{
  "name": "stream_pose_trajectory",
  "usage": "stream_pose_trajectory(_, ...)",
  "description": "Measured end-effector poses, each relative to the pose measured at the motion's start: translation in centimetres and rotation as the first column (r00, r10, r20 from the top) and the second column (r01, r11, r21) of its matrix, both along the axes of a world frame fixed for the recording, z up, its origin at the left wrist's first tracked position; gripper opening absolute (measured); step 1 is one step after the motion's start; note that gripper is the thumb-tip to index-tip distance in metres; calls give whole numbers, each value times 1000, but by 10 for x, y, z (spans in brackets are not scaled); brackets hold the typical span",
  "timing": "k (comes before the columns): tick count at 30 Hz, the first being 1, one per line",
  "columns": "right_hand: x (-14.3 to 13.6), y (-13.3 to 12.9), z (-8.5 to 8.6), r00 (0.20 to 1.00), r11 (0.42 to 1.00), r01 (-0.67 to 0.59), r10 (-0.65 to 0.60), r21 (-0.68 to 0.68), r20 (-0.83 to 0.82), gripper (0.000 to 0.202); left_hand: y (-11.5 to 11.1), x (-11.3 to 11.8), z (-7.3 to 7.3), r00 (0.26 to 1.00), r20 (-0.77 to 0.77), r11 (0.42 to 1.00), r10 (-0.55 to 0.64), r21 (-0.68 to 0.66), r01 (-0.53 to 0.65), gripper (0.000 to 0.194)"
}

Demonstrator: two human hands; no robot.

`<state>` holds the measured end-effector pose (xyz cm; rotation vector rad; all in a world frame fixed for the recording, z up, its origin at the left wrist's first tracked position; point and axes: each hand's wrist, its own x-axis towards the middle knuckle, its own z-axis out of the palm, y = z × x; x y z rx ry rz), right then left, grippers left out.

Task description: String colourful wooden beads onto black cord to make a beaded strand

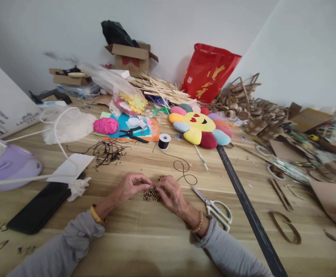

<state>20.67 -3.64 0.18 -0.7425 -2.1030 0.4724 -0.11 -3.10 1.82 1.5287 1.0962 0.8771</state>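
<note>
Both hands meet over a small pile of multicoloured beads point(151, 195) on the wooden table. My left hand point(131, 187) has its thumb and forefinger pinched at the pile's upper edge; what they hold is too small to make out. My right hand point(172, 193) is curled at the pile's right side, fingertips together, their content also too small to tell. A few more beads show behind its knuckles. Thin black cord point(182, 166) loops on the table beyond my right hand, leading towards a spool of black cord point(164, 141).
White-handled scissors point(220, 211) lie right of my right hand, beside a long black strip point(248, 207). A dark phone point(42, 206) is at left. Farther back are a black cord tangle point(107, 153), pliers point(133, 134), pink yarn point(106, 125) and a flower cushion point(199, 122).
</note>
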Motion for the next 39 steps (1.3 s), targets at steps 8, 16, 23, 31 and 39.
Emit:
stream_pose_trajectory(8, 0, 1, -2, 1000, 1000, 6, -6, 16, -5, 9, -1, 0, 0, 1000, -7, 1000, -10, 17, 10, 18)
stream_pose_trajectory(16, -1, 0, -1, 1000, 1000, 2, -2, 17, 0, 9, -1, 0, -4, 999, -28, 999, -18, 29, 19, 19)
stream_pose_trajectory(23, -1, 1, 0, 1000, 999, -17, 17, 34, -9, 7, -1, 0, -3, 999, -18, 999, -27, 26, 28, 20)
stream_pose_trajectory(31, -1, 1, -2, 1000, 999, -15, 15, 30, -2, 9, -2, 0, -4, 999, -29, 998, -16, 53, 18, 18)
stream_pose_trajectory(39, -1, 1, -2, 999, 999, -35, 35, 37, 14, 10, -3, 1, 0, 998, -61, 996, -5, 85, 11, 16)
